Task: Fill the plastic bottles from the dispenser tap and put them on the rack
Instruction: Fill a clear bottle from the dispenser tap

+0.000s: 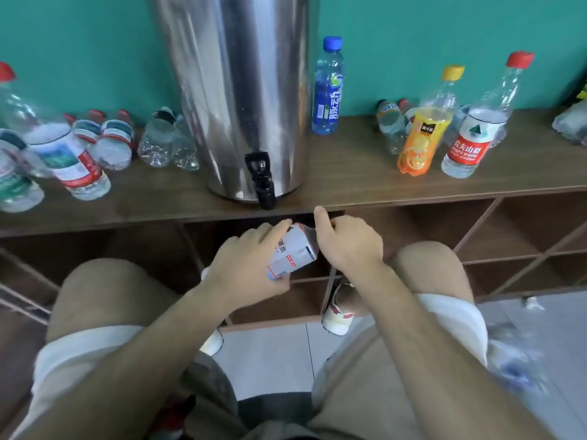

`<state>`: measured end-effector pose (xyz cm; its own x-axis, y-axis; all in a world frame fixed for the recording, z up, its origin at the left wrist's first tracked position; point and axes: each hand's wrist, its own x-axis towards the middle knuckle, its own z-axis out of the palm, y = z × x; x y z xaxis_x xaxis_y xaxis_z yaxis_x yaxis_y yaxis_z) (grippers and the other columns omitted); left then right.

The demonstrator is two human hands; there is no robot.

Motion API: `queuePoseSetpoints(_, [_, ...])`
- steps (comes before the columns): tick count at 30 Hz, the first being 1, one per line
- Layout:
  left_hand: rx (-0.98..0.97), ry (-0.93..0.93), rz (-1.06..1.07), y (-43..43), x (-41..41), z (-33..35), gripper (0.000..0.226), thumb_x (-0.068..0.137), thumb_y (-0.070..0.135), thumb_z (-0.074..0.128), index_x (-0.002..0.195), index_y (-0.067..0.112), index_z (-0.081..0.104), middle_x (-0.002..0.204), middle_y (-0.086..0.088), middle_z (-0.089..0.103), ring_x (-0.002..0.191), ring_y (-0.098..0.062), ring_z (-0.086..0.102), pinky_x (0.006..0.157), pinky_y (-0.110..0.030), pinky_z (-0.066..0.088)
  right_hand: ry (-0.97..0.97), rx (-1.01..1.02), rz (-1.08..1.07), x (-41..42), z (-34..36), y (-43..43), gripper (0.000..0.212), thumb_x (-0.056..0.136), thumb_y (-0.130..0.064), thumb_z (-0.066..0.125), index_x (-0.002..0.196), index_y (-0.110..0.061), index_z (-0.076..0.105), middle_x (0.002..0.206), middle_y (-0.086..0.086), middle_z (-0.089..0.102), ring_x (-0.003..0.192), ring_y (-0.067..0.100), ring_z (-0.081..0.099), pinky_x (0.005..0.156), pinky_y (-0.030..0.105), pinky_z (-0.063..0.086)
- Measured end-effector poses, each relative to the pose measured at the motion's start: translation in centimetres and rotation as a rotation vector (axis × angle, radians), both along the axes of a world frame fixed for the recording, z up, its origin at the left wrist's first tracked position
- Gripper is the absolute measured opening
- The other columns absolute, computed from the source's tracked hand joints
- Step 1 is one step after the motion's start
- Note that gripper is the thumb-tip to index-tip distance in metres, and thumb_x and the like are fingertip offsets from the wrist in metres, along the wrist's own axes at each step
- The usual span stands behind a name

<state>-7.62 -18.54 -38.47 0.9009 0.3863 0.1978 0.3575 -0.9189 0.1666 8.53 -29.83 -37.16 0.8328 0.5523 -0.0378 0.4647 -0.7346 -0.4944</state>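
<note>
left hand [247, 262] grips bottle [293, 249] | right hand [349, 242] grips its top

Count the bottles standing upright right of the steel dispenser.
3: a blue-capped blue plastic bottle beside the steel dispenser, a yellow-capped orange-label bottle farther right, a red-capped red-label bottle beside that. Bottles lying behind may hide more.
</note>
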Motion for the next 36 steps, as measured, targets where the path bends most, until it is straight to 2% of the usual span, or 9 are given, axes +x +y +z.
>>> queuePoseSetpoints(5, [0.138,0.164,0.058,2.6,-0.7,-3.2,0.096,0.076,0.066,0.073,0.154,0.025,0.035,0.131,0.004,0.055,0.112,-0.023,0.059,0.085,-0.037,0.044,0.324,-0.065,0.030,-1.0,-2.8,2.6,0.076,0.103,-0.066,0.021,0.114,-0.009,0.070,0.125,0.018,0.067,0.123,0.037,0.059,0.100,0.044,0.043])
queuePoseSetpoints(9, [-0.106,0.066,0.073,3.9,-0.3,-2.6,0.060,0.070,0.050,0.077,0.121,0.035,0.050,0.106,0.012,0.059,0.093,-0.018,0.062,0.070,-0.032,0.042,0.260,0.178,0.075,-0.7,-3.3,3.3,0.057,0.098,-0.045,0.036,0.049,-0.018,0.044,0.053,-0.003,0.046,0.070,0.026,0.051,0.062,0.036,0.038])
queuePoseSetpoints(12, [-0.424,0.067,0.057,4.8,-0.9,-2.3,0.052,0.061,0.052,0.078,0.106,0.044,0.052,0.094,0.020,0.063,0.080,-0.005,0.064,0.067,-0.030,0.051,0.147,0.313,0.214,-0.8,-4.0,2.8,0.057,0.096,-0.053,0.035,0.050,-0.020,0.036,0.047,-0.006,0.033,0.051,0.012,0.034,0.053,0.035,0.028])
queuePoseSetpoints(17, [-0.785,0.067,-0.033,6.4,-1.8,-1.7,0.058,0.062,0.049,0.089,0.112,0.048,0.060,0.103,0.022,0.071,0.090,-0.003,0.071,0.076,-0.029,0.058,0.030,0.454,0.468,-0.2,-3.6,2.0,0.044,0.103,-0.056,0.043,0.071,-0.026,0.046,0.065,-0.015,0.054,0.061,0.006,0.047,0.059,0.020,0.035])
queuePoseSetpoints(21, [-0.812,0.050,0.004,7.1,-2.3,-2.3,0.060,0.062,0.050,0.088,0.112,0.054,0.057,0.104,0.028,0.068,0.092,0.004,0.069,0.075,-0.023,0.052,0.203,0.457,0.616,0.5,-3.4,1.6,0.008,0.105,-0.023,0.060,0.108,-0.016,0.060,0.086,-0.011,0.058,0.080,0.014,0.055,0.078,0.026,0.044])
queuePoseSetpoints(27, [-0.862,0.038,0.032,7.0,-1.7,-2.8,0.061,0.061,0.051,0.087,0.112,0.058,0.055,0.106,0.029,0.068,0.094,0.006,0.068,0.079,-0.028,0.054,0.363,0.557,0.650,0.4,-2.1,1.4,0.039,0.091,0.012,0.059,0.111,-0.021,0.060,0.109,-0.003,0.061,0.095,0.007,0.056,0.086,0.025,0.044])
queuePoseSetpoints(30, [-0.860,0.020,0.026,6.7,-1.3,-2.9,0.061,0.061,0.049,0.087,0.113,0.056,0.055,0.108,0.027,0.068,0.096,0.005,0.068,0.082,-0.031,0.057,0.441,0.588,0.569,0.6,-1.5,1.3,0.043,0.086,-0.009,0.065,0.123,-0.030,0.055,0.119,0.001,0.064,0.096,0.016,0.062,0.083,0.032,0.049])
queuePoseSetpoints(33, [-0.799,0.033,0.029,6.6,-1.2,-2.9,0.066,0.061,0.049,0.087,0.117,0.054,0.053,0.108,0.029,0.066,0.097,0.004,0.066,0.086,-0.034,0.059,0.288,0.477,0.453,0.8,-1.8,1.5,0.019,0.101,-0.048,0.062,0.116,-0.036,0.061,0.090,-0.011,0.069,0.081,0.010,0.066,0.079,0.029,0.050])
queuePoseSetpoints(36, [-0.760,0.053,0.056,6.9,-1.4,-2.9,0.068,0.061,0.047,0.087,0.120,0.051,0.054,0.108,0.021,0.069,0.098,-0.003,0.069,0.088,-0.041,0.061,0.199,0.389,0.526,1.1,-2.4,1.6,0.009,0.105,-0.035,0.061,0.100,-0.030,0.067,0.079,-0.016,0.069,0.078,0.002,0.063,0.080,0.029,0.049])
